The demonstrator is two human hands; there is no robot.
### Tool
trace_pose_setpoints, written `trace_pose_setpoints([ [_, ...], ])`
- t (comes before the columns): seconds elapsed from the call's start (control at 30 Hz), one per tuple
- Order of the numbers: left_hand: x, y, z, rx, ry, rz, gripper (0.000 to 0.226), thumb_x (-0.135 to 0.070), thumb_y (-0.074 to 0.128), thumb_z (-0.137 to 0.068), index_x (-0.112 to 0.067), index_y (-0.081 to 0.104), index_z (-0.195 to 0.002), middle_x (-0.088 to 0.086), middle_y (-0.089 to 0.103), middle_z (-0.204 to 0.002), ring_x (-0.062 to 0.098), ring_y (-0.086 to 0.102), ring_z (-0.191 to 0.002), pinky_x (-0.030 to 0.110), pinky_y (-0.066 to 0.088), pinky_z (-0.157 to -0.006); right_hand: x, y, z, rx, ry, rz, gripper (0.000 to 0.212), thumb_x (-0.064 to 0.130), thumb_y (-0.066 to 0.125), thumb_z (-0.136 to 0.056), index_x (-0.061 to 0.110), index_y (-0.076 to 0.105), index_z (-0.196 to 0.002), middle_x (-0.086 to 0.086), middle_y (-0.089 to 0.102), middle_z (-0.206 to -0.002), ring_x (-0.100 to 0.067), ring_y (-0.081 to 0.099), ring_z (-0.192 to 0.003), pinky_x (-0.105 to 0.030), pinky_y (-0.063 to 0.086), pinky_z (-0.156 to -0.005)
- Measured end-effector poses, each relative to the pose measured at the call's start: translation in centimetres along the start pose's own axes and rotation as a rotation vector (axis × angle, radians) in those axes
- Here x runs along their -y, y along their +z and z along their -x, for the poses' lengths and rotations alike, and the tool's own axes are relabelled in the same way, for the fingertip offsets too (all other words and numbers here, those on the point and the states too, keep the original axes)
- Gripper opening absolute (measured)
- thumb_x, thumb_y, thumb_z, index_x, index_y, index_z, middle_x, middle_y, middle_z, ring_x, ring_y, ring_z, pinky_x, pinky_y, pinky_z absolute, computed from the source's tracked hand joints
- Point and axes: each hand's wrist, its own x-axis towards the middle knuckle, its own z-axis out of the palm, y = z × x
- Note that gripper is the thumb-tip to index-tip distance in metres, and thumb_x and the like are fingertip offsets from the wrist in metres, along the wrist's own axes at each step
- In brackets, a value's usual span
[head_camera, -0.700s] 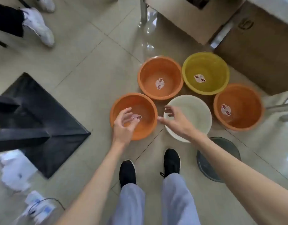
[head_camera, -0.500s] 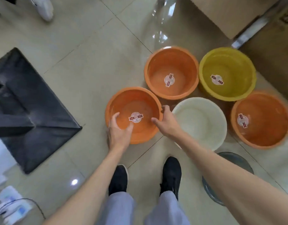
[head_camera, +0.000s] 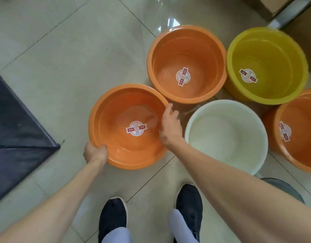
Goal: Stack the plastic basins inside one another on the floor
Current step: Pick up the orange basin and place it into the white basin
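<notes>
Several plastic basins stand close together on the tiled floor. The nearest orange basin has a round sticker inside. My left hand grips its near-left rim, and my right hand grips its right rim. Behind it sits a second orange basin, touching it at the rim. A yellow basin is at the far right, a white basin lies right of my right hand, and a third orange basin is cut off by the right edge.
A black sheet or base covers the floor at the left. A dark round lid-like object peeks out behind my right forearm. My two black shoes stand on the tiles below. Cardboard and a metal leg are at the top right.
Both hands went from hovering over the nearest orange basin to closing on its rim, the left at the near-left and the right at the right side. The camera came lower and closer.
</notes>
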Motion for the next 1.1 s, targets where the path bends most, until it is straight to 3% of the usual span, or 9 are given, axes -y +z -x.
trace_pose_setpoints([
  [0.13,-1.7,-2.0,3.9,-0.180,0.015,0.094,0.022,-0.005,0.058,-0.083,-0.004,0.068,-0.102,0.019,0.071,-0.108,0.038,0.067,-0.099,0.040,0.050,-0.089,-1.2,-2.2,2.6,0.053,-0.017,-0.135,0.078,0.002,0.060,-0.087,0.006,0.014,-0.150,-0.024,0.042,-0.133,-0.047,0.058,-0.110,-0.049,0.049,-0.090],
  [0.23,-3.4,-6.0,8.3,-0.225,0.144,0.181,0.009,-0.009,0.062,-0.083,-0.007,0.067,-0.090,0.010,0.066,-0.090,0.026,0.061,-0.081,0.032,0.048,-0.076,-1.6,-6.1,6.2,-0.055,-0.120,-0.319,0.061,0.000,0.051,-0.081,0.011,0.029,-0.137,-0.018,0.049,-0.115,-0.039,0.058,-0.097,-0.043,0.051,-0.082],
  [0.47,-15.6,-7.6,12.6,-0.103,0.484,0.674,0.034,-0.029,0.072,-0.078,-0.019,0.049,-0.054,-0.019,0.050,-0.044,-0.009,0.038,-0.043,0.018,0.036,-0.046,-2.8,-17.3,4.8,-0.357,-0.152,-0.505,0.070,0.003,0.059,-0.083,0.003,0.031,-0.147,-0.017,0.055,-0.136,-0.034,0.051,-0.125,-0.036,0.039,-0.104],
  [0.6,-22.8,-0.6,11.6,0.020,0.550,0.624,0.030,-0.023,0.070,-0.078,-0.019,0.051,-0.055,-0.011,0.053,-0.054,0.006,0.041,-0.058,0.022,0.038,-0.053,-5.2,-19.9,-2.2,-0.450,0.015,-0.433,0.070,0.002,0.055,-0.086,0.000,0.026,-0.149,-0.023,0.053,-0.135,-0.038,0.050,-0.126,-0.037,0.038,-0.102],
  [0.7,-24.2,5.1,9.2,0.113,0.562,0.500,0.004,-0.011,0.063,-0.080,-0.014,0.066,-0.080,0.001,0.068,-0.077,0.013,0.054,-0.068,0.019,0.046,-0.060,-7.2,-18.4,-6.9,-0.403,0.150,-0.378,0.065,0.002,0.056,-0.085,-0.002,0.031,-0.145,-0.025,0.055,-0.131,-0.041,0.053,-0.122,-0.040,0.042,-0.099],
  [0.77,-24.0,8.0,7.8,0.096,0.622,0.294,0.025,-0.015,0.058,-0.084,-0.011,0.066,-0.107,0.006,0.072,-0.102,0.021,0.065,-0.090,0.023,0.050,-0.080,-8.6,-16.7,-9.0,-0.332,0.245,-0.244,0.067,0.013,0.060,-0.087,0.002,0.032,-0.146,-0.022,0.051,-0.140,-0.039,0.047,-0.131,-0.046,0.039,-0.106],
  [0.87,-22.7,10.9,5.6,0.185,0.563,0.065,0.070,-0.012,0.054,-0.084,-0.025,0.034,-0.150,0.007,0.058,-0.139,0.026,0.057,-0.124,0.032,0.044,-0.106,-9.9,-14.0,-10.3,-0.217,0.335,-0.054,0.067,0.026,0.062,-0.088,0.010,0.035,-0.147,-0.017,0.034,-0.153,-0.036,0.026,-0.144,-0.049,0.023,-0.113],
  [1.0,-21.5,13.2,4.1,0.276,0.441,0.073,0.078,-0.007,0.046,-0.082,-0.030,0.020,-0.152,0.003,0.050,-0.145,0.029,0.057,-0.118,0.055,0.055,-0.087,-10.4,-11.2,-11.2,-0.278,0.294,-0.137,0.077,0.020,0.048,-0.095,0.015,0.004,-0.158,-0.016,0.054,-0.138,-0.035,0.045,-0.132,-0.044,0.026,-0.108],
  [1.1,-21.1,13.9,3.8,0.280,0.334,0.153,0.059,-0.004,0.047,-0.083,-0.021,0.038,-0.139,0.003,0.054,-0.135,0.027,0.058,-0.111,0.047,0.057,-0.073,-10.0,-10.6,-11.1,-0.256,0.298,-0.326,0.084,0.016,0.048,-0.095,0.021,-0.007,-0.159,-0.015,0.059,-0.133,-0.035,0.053,-0.125,-0.042,0.028,-0.108],
])
